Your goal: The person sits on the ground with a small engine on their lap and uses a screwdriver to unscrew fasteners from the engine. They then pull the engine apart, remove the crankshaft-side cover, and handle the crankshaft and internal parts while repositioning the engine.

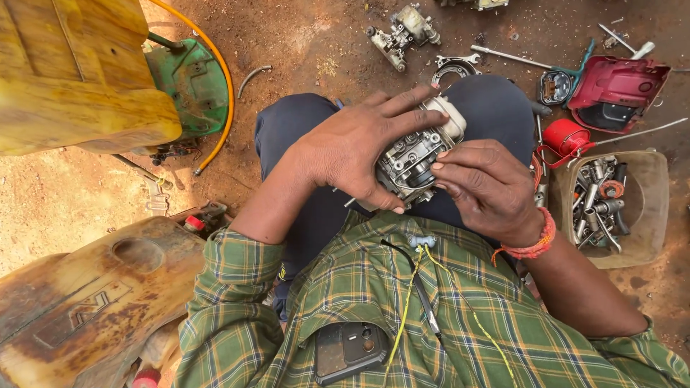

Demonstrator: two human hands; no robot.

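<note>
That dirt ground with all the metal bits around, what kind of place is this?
Probably an open-air small-engine repair spot. Both hands, left hand and right hand, hold a carburetor-like engine part over the lap; a tub of tools and metal parts and a red engine cover lie on the oily dirt.

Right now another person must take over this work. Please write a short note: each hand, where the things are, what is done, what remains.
Left hand: grips the metal carburetor from the top and side, over the lap.
Right hand: fingertips rest on its lower right side.
Nearby: tub of metal parts on the right, red cover beyond it, second carburetor on the ground ahead.
Done and left: cannot tell; the carburetor is out, in hand.
</note>
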